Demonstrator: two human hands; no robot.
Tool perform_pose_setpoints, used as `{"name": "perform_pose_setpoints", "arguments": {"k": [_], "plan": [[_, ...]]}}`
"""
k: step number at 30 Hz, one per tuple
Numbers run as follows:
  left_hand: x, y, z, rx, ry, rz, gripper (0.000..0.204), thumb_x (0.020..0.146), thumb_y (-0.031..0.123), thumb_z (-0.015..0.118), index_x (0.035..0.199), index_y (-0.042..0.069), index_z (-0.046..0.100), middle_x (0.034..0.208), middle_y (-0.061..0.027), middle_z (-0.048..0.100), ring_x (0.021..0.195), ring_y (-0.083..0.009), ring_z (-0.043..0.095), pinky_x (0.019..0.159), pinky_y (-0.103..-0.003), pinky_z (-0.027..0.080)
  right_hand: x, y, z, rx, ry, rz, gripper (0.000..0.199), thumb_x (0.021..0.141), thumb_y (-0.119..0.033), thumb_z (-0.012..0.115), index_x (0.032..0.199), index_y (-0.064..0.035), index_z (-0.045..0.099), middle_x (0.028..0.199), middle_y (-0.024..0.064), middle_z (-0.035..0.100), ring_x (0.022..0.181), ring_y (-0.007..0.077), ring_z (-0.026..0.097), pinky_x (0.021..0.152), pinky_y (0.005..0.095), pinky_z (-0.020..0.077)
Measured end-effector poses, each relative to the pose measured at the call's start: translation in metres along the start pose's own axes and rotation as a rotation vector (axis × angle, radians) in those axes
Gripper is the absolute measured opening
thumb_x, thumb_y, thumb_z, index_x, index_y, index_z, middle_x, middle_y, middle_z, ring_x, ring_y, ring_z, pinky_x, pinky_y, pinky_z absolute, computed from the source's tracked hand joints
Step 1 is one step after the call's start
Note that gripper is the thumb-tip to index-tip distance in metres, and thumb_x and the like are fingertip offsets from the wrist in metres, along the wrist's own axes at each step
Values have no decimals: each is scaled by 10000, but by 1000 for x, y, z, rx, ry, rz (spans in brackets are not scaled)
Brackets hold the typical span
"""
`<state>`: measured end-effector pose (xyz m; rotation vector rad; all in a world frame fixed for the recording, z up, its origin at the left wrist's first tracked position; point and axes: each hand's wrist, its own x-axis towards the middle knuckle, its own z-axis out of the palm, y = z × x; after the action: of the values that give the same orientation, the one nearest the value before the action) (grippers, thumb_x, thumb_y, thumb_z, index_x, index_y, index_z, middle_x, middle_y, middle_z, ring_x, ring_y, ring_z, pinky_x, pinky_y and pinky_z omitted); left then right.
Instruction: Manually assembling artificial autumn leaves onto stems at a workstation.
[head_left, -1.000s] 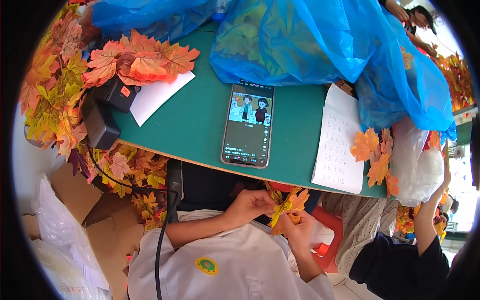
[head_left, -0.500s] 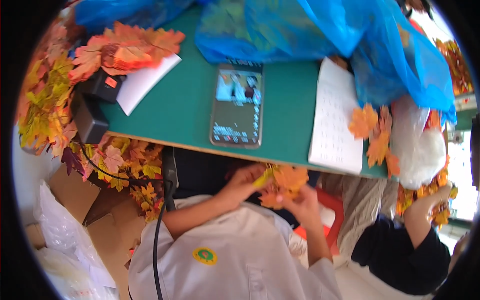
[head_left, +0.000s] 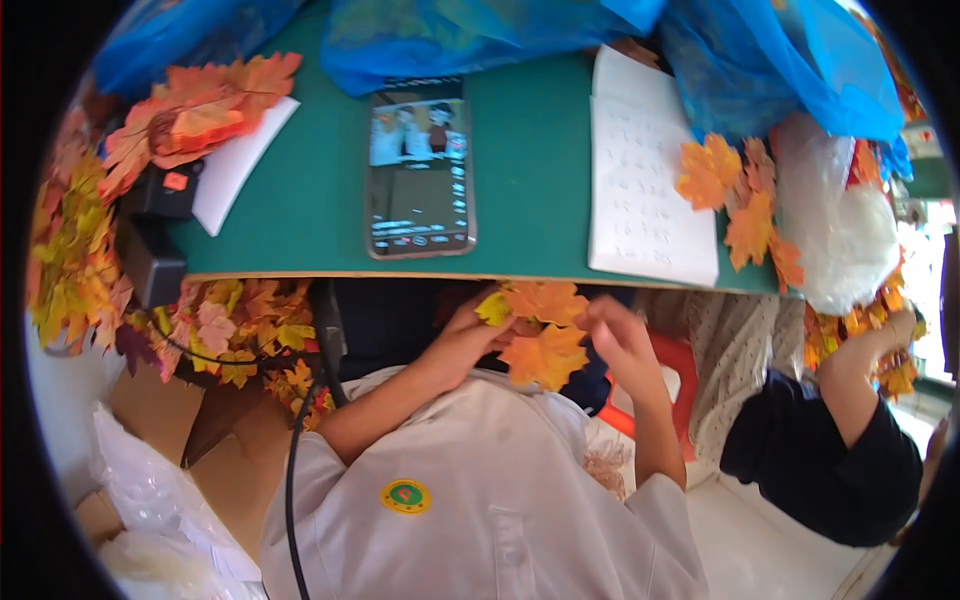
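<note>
Below the table's front edge, my left hand [head_left: 467, 338] is closed around the base of a small bunch of artificial maple leaves [head_left: 545, 357]. Two orange leaves fan out to its right, and a yellow-green leaf pokes up by the fingers. The stems are hidden in that hand. Just right of the bunch is my right hand [head_left: 625, 345], thumb and fingers apart and partly curled. Its fingertips come close to the upper orange leaf; whether they touch it I cannot tell.
On the green table [head_left: 530, 200] lie a lit phone [head_left: 420, 170], a handwritten notepad [head_left: 645, 180], loose leaves [head_left: 750, 230] and blue plastic bags [head_left: 490, 40]. Black boxes [head_left: 150, 260] and a cable hang at the left edge. A co-worker's arm [head_left: 850, 390] reaches toward leaves on the right.
My right hand has moved away from the orange leaves it was pinching. The bunch now faces up more openly in my left hand. The whole view has shifted slightly.
</note>
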<state>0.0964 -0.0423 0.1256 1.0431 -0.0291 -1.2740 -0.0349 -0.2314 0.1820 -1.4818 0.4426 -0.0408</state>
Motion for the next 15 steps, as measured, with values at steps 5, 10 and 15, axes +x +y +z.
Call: {"name": "perform_pose_setpoints", "arguments": {"k": [5,10,15], "plan": [[5,-3,-5,105,-34,113,375,984,280,551,1301,91,487,939,-15,654,774,-49,554,657,-205,425,-7,6,3,-195,-273,77,212,877,-67,693,1021,0,553,980,27,604,920,107,580,820,263,466],[1,7,0,12,-22,36,292,992,280,539,1193,69,521,889,-43,647,751,-105,621,629,-251,484,-2,13,0,264,-131,109,219,848,10,692,994,-19,531,1000,39,619,931,91,581,798,255,470],[0,11,-8,-48,-259,-26,389,1013,286,495,1317,68,392,789,-103,651,671,-169,657,572,-260,497,3,4,3,326,-7,245,166,902,-57,637,1011,-42,514,945,37,618,772,75,587,716,192,446]]}}
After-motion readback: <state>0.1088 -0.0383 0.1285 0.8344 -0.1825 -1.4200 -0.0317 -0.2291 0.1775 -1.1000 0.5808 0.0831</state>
